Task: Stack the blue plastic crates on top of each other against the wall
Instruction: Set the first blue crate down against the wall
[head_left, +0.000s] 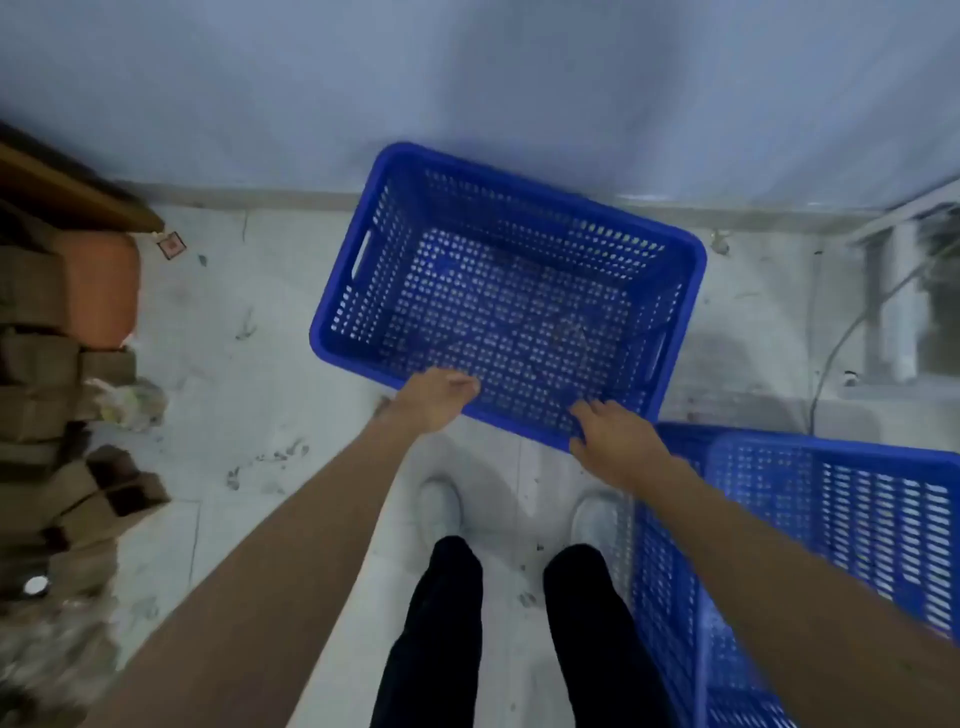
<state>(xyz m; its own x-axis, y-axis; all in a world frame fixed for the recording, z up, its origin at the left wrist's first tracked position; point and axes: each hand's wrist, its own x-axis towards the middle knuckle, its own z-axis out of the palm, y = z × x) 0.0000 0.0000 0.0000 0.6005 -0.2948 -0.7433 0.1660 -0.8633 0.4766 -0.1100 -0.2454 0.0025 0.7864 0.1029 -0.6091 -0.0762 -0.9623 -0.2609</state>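
A blue perforated plastic crate (511, 291) is held in front of me, empty and skewed, its far edge close to the pale wall (467, 93). My left hand (436, 397) grips its near rim on the left. My right hand (610, 434) grips the same rim on the right, fingers hooked over the edge. At the lower right, beside my right leg, more blue crates (810, 530) sit together, one tilted inside or against another. Whether the held crate rests on the floor or hangs above it cannot be told.
A pile of brown cardboard boxes (57, 441) and an orange container (101, 288) line the left side. A white frame with a cable (893, 291) stands at the right by the wall. My white shoes (441, 506) stand on the stained pale floor (249, 364).
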